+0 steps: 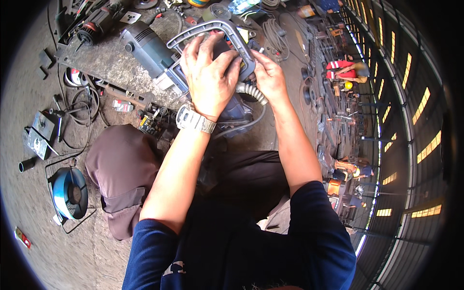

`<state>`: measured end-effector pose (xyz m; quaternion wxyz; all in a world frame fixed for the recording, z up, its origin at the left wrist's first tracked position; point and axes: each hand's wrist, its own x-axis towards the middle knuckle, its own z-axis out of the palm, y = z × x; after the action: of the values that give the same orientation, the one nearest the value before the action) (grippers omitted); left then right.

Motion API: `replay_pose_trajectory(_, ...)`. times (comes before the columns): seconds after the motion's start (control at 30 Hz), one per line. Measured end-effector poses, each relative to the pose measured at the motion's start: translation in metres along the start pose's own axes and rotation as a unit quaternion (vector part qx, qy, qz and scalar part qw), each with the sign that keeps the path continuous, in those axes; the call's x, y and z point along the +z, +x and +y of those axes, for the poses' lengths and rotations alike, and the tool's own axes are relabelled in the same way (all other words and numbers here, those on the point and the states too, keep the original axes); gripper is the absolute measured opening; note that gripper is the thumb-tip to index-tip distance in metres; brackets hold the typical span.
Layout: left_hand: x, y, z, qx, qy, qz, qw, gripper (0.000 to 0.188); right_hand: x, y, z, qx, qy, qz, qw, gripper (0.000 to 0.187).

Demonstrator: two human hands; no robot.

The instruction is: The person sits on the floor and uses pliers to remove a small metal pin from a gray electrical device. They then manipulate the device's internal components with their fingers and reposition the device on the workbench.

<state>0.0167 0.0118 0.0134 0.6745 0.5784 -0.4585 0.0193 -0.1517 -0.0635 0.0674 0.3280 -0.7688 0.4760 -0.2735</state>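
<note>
A heavy power tool with a dark blue-grey motor housing [149,48] lies at the top centre, in front of my knees. It has a grey loop handle [240,39]. My left hand [209,77], with a metal watch [195,120] on the wrist, grips the tool inside the loop, its fingers bent over it. At the right corner of the loop, my right hand [268,77] pinches the handle's edge; its fingertips are partly hidden. A ribbed grey cable sleeve [252,92] comes out below the handle, between my wrists.
A steel plate [96,60] lies beneath the tool. Another power tool [92,29], loose cables [89,104], a blue wire spool [69,192] and metal brackets [41,133] lie to the left. Coiled cable [276,38] sits beyond my right hand. Several people work farther off to the right.
</note>
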Motion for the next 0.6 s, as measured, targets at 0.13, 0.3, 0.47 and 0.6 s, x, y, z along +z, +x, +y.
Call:
replay_pose_trajectory(0.13,0.001,-0.001,-0.002,0.018,-0.003,-0.039,0.999,0.022,-0.003,0.003,0.006,0.02,0.005,0.006,1.0,0.034)
replay_pose_trajectory(0.3,-0.002,-0.003,-0.001,0.032,0.009,-0.063,0.997,0.031,-0.003,0.005,0.012,0.027,0.011,0.007,1.0,0.034)
replay_pose_trajectory(0.47,-0.007,0.0,0.006,0.039,0.026,-0.104,0.993,0.038,0.0,-0.001,0.008,0.033,0.003,0.03,0.999,0.034)
replay_pose_trajectory(0.6,-0.013,0.004,0.008,0.046,0.034,-0.124,0.991,0.045,0.009,-0.003,0.007,-0.016,0.006,0.056,0.998,0.031)
